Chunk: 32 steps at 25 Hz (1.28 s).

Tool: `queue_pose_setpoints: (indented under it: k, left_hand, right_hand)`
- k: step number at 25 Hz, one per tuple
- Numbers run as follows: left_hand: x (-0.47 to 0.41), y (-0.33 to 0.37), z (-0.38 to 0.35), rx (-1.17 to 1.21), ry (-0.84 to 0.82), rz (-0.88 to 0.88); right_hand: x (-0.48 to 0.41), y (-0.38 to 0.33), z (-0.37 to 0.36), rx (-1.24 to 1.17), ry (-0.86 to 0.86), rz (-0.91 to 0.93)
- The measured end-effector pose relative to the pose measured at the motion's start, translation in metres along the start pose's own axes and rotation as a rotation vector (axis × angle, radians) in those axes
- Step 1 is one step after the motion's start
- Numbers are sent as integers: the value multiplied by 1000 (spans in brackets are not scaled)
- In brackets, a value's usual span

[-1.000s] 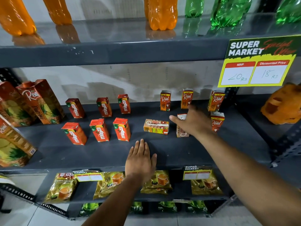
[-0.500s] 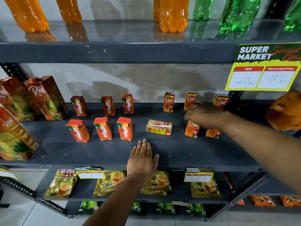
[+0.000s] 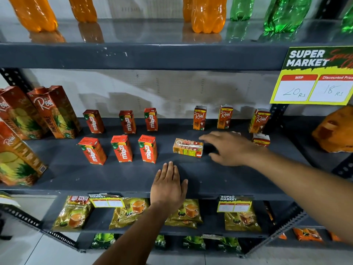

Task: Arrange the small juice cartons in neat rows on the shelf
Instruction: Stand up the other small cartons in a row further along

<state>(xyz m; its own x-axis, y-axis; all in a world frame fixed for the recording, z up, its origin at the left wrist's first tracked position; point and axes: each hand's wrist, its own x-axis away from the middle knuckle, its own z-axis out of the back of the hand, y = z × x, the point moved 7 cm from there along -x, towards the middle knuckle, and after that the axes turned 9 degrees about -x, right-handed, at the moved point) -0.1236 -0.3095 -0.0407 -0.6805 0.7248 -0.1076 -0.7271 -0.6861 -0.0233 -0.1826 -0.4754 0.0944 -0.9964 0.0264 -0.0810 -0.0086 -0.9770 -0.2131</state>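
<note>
Several small red Maaza cartons (image 3: pixel 122 148) stand in two rows of three on the grey shelf (image 3: pixel 114 178). To their right, three small Real cartons (image 3: pixel 199 118) stand upright along the back. One small carton (image 3: pixel 188 147) lies flat on its side in the front row. My right hand (image 3: pixel 231 148) hovers just right of it, fingers spread, holding nothing. It hides most of an upright carton behind it. Another Real carton (image 3: pixel 261 139) stands at the far right. My left hand (image 3: pixel 168 185) rests flat and empty on the shelf's front edge.
Tall Real pineapple cartons (image 3: pixel 55 111) stand at the shelf's left end. Orange and green bottles (image 3: pixel 208 15) fill the shelf above. A yellow price sign (image 3: pixel 313 77) hangs at upper right. An orange bag (image 3: pixel 336 131) lies far right. Tea packets (image 3: pixel 72 215) line the lower shelf.
My right hand stood a Real carton upright in the front row, let go and moved left toward the carton lying flat. My left hand stayed still.
</note>
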Motion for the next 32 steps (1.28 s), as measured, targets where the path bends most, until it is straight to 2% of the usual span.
queue_pose_setpoints:
  k: [2,8,12,14,16,20,21,23,26,29,32]
  left_hand:
    - [1,-1,2,11,8,5]
    - [-1,-4,2,44,-27,-21]
    - [-3,-11,1,37,-57,-72]
    - [-2,-12,1,32,-48,-73]
    - [-2,-12,-1,29,-48,-74]
    - [-1,-11,-2,9,-41,-82]
    - [-1,-12,-2,7,-38,-81]
    - [-1,-11,-2,4,-33,-83]
    - [-1,-11,-1,3,-26,-83]
    - [-1,-11,-1,1,-28,-80]
    - [-1,-11,-1,-3,-22,-74]
  right_hand:
    - [-23,-9,-27,-74,-30,-93]
    - [-75,14,-76,-67,-144,-435]
    - [-78,24,-75,-47,-211,-465]
    - [-85,17,-51,-7,-168,-368]
    - [-92,6,-24,61,-131,-183]
    - [-94,-11,-2,216,-201,118]
    - [-92,-16,-2,322,-186,250]
    - [-85,-18,-12,490,-228,388]
    - [-74,-23,-16,676,-188,476]
    - [-74,-25,-5,579,-165,474]
    - [-78,-26,-2,604,-206,483]
